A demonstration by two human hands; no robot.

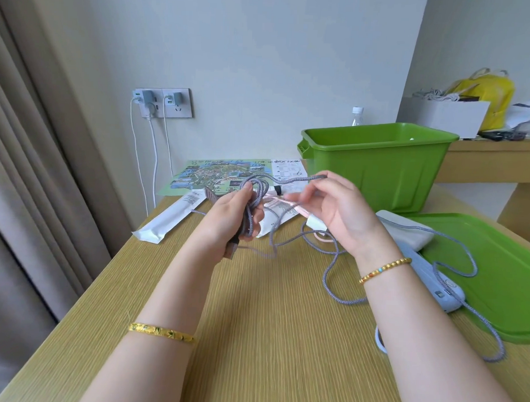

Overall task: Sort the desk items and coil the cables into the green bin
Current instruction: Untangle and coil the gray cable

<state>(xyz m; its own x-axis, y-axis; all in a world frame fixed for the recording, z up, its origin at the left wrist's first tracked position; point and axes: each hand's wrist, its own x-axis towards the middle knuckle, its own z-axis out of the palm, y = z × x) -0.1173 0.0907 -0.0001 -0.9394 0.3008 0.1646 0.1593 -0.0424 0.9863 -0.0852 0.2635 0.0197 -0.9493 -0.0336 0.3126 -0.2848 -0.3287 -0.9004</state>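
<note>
My left hand (236, 218) grips several loops of a grey braided cable (330, 269) above the wooden desk, with the plug end hanging below the palm. My right hand (335, 209) pinches the same cable a little to the right, at the top of the loop. The loose rest of the cable trails across the desk and over a pale blue power bank (432, 273). A pink cable (293, 206) lies behind my hands. The green bin (379, 165) stands open at the back right.
The bin's green lid (495, 269) lies flat at the right. A white packet (173, 215), a printed map (216, 175) and a white paper sleeve lie at the back. Chargers sit in a wall socket (162, 102). A curtain hangs at the left.
</note>
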